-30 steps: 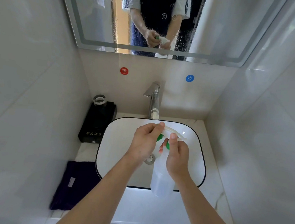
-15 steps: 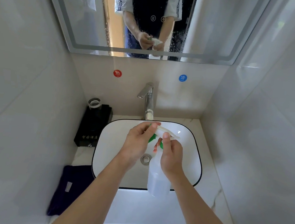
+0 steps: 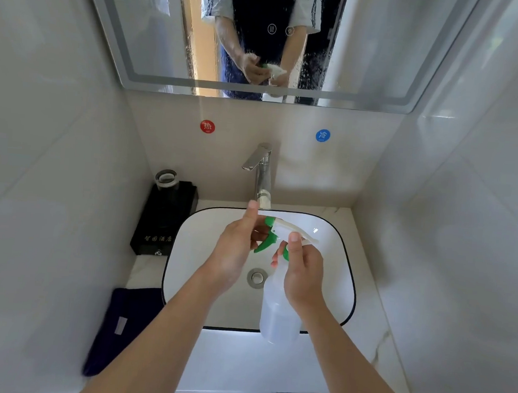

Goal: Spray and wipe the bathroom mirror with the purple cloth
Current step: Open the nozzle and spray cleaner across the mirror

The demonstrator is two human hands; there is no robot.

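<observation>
Right hand [image 3: 303, 270] curls round the neck of the translucent white plastic spray bottle [image 3: 279, 311], steadying it over the white black-rimmed basin [image 3: 339, 266]. Left hand [image 3: 234, 250] pinches its green nozzle tip [image 3: 269, 221], probably adjusting it. Folded dark purple cloth [image 3: 121, 325] waits at eight o'clock; droplet-speckled wall mirror [image 3: 159, 31] hangs at twelve.

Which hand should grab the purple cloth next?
Probably the left hand. The purple cloth lies on the counter on the left side of the sink, nearer that arm. The right hand grips the spray bottle by its neck, so it is busy.
</observation>
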